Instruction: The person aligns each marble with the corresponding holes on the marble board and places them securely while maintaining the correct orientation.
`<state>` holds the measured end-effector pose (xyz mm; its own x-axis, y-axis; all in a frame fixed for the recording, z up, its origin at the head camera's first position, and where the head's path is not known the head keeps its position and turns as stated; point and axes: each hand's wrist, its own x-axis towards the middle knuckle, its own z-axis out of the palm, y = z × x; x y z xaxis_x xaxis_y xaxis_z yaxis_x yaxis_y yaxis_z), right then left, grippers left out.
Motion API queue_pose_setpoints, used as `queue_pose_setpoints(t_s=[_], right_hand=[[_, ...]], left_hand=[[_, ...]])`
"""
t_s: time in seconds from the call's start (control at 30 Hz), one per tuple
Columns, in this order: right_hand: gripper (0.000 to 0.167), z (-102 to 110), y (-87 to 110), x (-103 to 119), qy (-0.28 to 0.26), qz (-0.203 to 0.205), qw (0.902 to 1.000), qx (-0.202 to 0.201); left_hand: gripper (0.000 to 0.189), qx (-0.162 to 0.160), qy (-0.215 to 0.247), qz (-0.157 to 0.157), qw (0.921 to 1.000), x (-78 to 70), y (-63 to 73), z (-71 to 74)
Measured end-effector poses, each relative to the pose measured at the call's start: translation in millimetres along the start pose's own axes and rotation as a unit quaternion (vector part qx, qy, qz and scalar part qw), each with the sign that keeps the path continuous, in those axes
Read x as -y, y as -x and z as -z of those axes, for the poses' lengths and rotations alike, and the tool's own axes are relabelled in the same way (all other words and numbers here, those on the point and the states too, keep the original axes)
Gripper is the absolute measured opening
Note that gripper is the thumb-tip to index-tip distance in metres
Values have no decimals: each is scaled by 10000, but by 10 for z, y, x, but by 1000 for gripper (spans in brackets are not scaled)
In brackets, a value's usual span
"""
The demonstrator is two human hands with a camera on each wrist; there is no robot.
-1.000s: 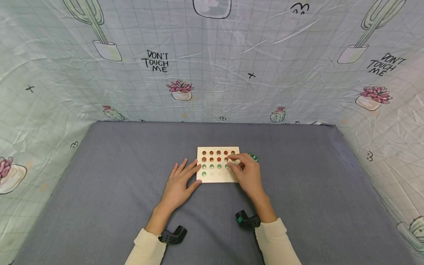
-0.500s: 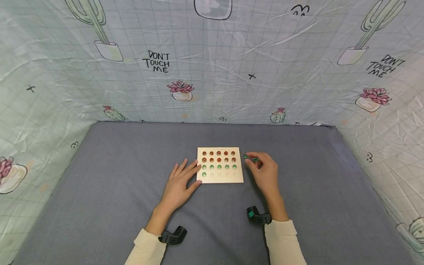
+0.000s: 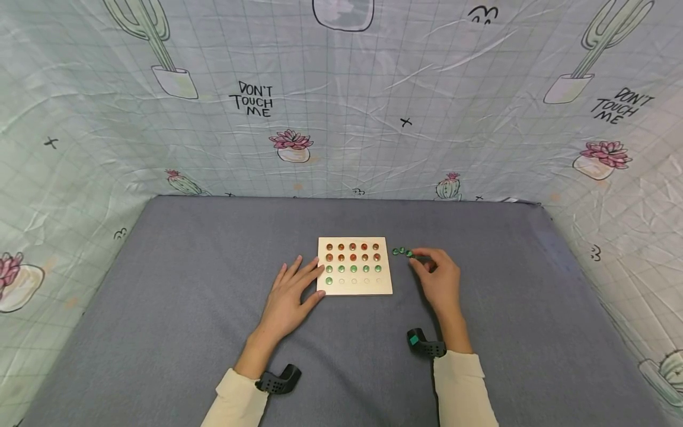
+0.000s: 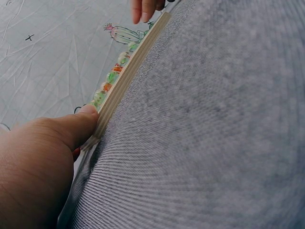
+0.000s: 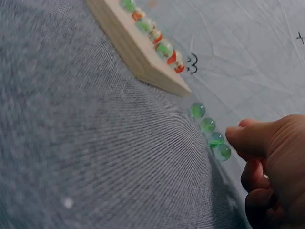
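Note:
A pale wooden board (image 3: 354, 288) lies mid-table in the head view, with rows of orange-patterned marbles (image 3: 353, 257) and green marbles (image 3: 353, 269) in its hollows. My left hand (image 3: 288, 299) rests spread at the board's left edge, fingertips and thumb on it; the left wrist view shows the thumb (image 4: 78, 125) against that edge. Right of the board, my right hand (image 3: 440, 281) is beside several loose green marbles (image 5: 208, 125) lying close together. Its thumb and index finger are bent and a little apart, close to the nearest marble; I see nothing held between them.
Grey cloth (image 3: 224, 237) covers the table around the board. A patterned fabric sheet (image 3: 352, 118) hangs behind and at both sides. The front row of the board has several bare hollows (image 3: 354, 281).
My right hand has moved from over the board's right side to the loose green marbles, then slightly further right, leaving them in plain view. My left hand has stayed in place.

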<state>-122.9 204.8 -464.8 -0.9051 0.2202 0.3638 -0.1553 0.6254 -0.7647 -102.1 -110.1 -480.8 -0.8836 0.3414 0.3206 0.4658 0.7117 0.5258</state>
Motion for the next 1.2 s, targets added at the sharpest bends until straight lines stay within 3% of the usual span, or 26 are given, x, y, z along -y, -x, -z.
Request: queue_pose_setpoints(t_s=[0.57, 1.2], right_hand=[[23, -44, -11, -83, 313, -344, 9987, 205], [19, -42, -23, -77, 456, -399, 9978, 272]], left_hand=[[51, 38, 43, 52, 10000, 2, -5, 1], [51, 125, 29, 120, 9998, -2, -19, 22]])
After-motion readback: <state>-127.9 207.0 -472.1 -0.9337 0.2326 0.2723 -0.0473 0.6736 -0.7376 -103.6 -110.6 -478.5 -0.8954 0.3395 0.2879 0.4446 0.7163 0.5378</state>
